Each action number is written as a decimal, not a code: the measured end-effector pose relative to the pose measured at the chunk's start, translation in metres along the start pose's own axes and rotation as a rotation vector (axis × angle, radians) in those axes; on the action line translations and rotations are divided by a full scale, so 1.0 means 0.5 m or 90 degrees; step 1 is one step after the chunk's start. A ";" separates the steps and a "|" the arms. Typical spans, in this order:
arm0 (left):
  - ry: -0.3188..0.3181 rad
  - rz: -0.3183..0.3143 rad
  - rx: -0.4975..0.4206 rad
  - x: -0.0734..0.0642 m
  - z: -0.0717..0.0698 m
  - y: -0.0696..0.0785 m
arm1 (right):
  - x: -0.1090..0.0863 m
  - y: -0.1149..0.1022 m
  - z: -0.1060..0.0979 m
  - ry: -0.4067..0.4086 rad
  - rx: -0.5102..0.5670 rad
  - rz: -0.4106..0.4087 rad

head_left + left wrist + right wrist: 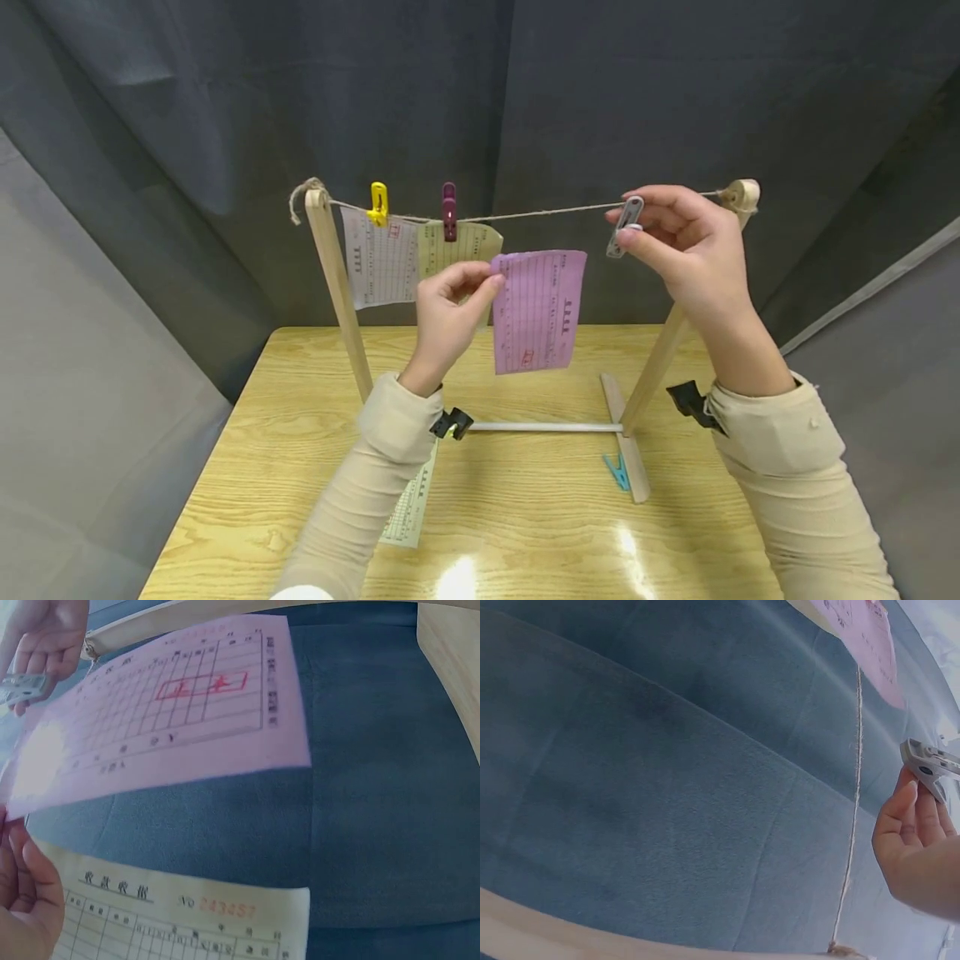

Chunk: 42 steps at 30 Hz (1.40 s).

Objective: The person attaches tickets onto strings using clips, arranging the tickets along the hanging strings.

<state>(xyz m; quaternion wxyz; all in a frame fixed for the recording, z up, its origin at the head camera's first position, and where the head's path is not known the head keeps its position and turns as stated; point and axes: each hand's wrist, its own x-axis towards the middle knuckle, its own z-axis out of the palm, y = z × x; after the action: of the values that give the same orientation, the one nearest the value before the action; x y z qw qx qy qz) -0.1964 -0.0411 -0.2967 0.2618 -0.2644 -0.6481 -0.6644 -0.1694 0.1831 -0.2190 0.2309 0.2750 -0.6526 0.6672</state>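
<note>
Just below the thin twine line (555, 212), toward the middle of the head view, hangs a pink printed paper slip (538, 321), its upper left corner pinched between thumb and fingers of the left hand (448, 315). Right hand (697, 250), near the line's right end: fingers bent, thumb and fingertips close together on a grey clip (626, 232); right wrist view shows the clip apart from the twine. Whether its jaws are parted, hard to make out. Left along the twine, a maroon clip (449, 212) holds a pale yellow slip (468, 242), its lower part mostly behind the left hand; a yellow clip (378, 204) holds a white slip (382, 262). On the wood-grain table (525, 517), the left sleeve (341, 508) hides part of a pale green slip (408, 512). Left wrist view: left hand cut off at the edge, glare washing out one end of the pink slip.
</note>
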 end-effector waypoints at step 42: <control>0.089 -0.001 0.027 0.040 0.022 -0.013 | 0.123 -0.003 0.081 -0.064 0.002 0.056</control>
<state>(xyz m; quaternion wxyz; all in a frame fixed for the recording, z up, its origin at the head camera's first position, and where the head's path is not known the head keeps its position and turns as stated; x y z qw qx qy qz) -0.2151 -0.0303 -0.2876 0.3116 -0.2115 -0.6425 -0.6673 -0.2113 0.1398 -0.1771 0.1678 0.2800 -0.6736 0.6631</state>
